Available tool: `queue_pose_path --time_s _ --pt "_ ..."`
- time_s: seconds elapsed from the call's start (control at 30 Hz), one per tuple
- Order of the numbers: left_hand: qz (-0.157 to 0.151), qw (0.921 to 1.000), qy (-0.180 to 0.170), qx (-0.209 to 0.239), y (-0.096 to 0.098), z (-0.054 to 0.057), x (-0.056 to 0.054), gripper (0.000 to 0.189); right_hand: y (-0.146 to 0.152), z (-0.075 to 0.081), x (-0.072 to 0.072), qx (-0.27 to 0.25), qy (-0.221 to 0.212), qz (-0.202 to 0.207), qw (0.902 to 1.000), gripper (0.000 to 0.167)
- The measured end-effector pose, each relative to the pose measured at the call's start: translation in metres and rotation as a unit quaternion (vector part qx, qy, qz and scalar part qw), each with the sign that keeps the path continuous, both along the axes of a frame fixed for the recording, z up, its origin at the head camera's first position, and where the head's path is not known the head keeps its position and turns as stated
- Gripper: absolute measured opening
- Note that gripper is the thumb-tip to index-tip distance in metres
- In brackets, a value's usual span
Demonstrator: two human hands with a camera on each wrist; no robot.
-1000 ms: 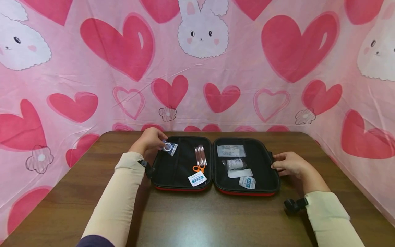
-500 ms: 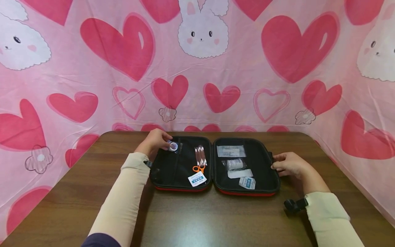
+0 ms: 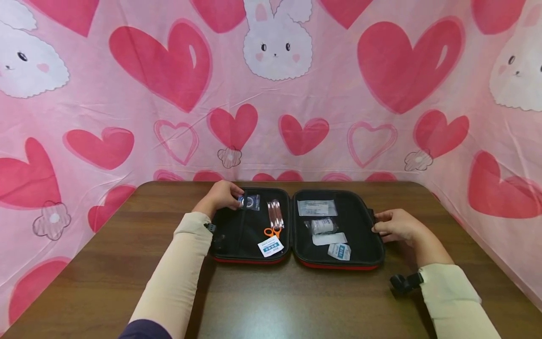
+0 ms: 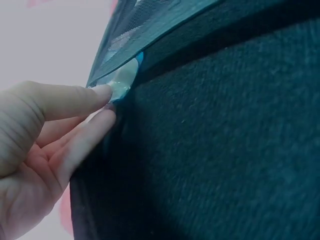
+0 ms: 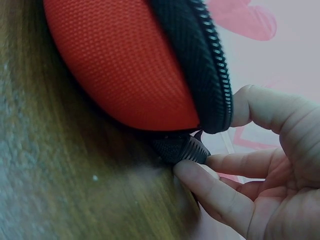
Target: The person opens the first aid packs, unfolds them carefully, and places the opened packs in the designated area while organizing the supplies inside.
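Note:
A black-lined first-aid case (image 3: 360, 235) with a red shell lies unfolded on the wooden table. At its far left corner my left hand (image 3: 220, 195) pinches a clear packet (image 3: 251, 202) with a white ring-shaped roll in it. Seen from the left wrist, thumb and fingertips hold the edge of the packet (image 4: 124, 82), which lies partly beneath a mesh pocket (image 4: 150, 30). My right hand (image 3: 398, 227) grips the outer edge of the right half. In the right wrist view, the thumb is at the zipper rim (image 5: 217, 75) and the fingers are on a black ribbed strap (image 5: 182, 148).
Orange-handled scissors (image 3: 272, 232), brown strips (image 3: 275, 214) and a white packet (image 3: 270, 246) lie in the left half. The right half holds a flat clear packet (image 3: 316, 207), a wrapped bandage roll (image 3: 322, 225), a white strip (image 3: 329, 238) and another packet (image 3: 339, 251).
My left hand has moved rightward along the case's far left corner, carrying the packet with it; the packet now lies flatter at the mesh pocket. My right hand stays put.

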State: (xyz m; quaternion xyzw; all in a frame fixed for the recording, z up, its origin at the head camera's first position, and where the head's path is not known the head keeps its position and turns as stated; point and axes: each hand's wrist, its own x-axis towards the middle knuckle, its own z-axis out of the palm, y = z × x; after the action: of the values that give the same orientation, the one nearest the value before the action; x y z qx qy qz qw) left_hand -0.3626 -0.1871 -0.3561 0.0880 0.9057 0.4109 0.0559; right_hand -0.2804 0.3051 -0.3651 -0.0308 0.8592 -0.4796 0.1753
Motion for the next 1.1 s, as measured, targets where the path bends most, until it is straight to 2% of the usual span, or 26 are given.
queue_pose_path --time_s 0.4,0.6,0.73,1.0,1.1 --pt "-0.012 0.9998 -0.012 0.005 0.013 -0.005 -0.007 0.041 0.003 0.002 0.001 0.000 0.000 0.002 1.0000 0.071" --pt "-0.021 0.9996 0.004 -0.020 0.015 -0.008 -0.005 0.041 0.001 0.002 0.002 0.000 0.005 0.002 1.0000 0.069" --pt "-0.017 0.9995 0.008 -0.025 0.012 -0.006 -0.003 0.040 0.000 0.001 0.002 -0.004 0.007 0.003 1.0000 0.068" --pt "-0.006 0.9990 -0.017 0.040 0.000 0.004 0.003 0.041 0.001 0.000 0.001 -0.003 0.009 0.003 1.0000 0.068" --pt "0.002 0.9986 -0.020 0.049 -0.003 0.008 0.007 0.040 0.001 0.000 0.001 -0.001 0.009 0.004 1.0000 0.068"
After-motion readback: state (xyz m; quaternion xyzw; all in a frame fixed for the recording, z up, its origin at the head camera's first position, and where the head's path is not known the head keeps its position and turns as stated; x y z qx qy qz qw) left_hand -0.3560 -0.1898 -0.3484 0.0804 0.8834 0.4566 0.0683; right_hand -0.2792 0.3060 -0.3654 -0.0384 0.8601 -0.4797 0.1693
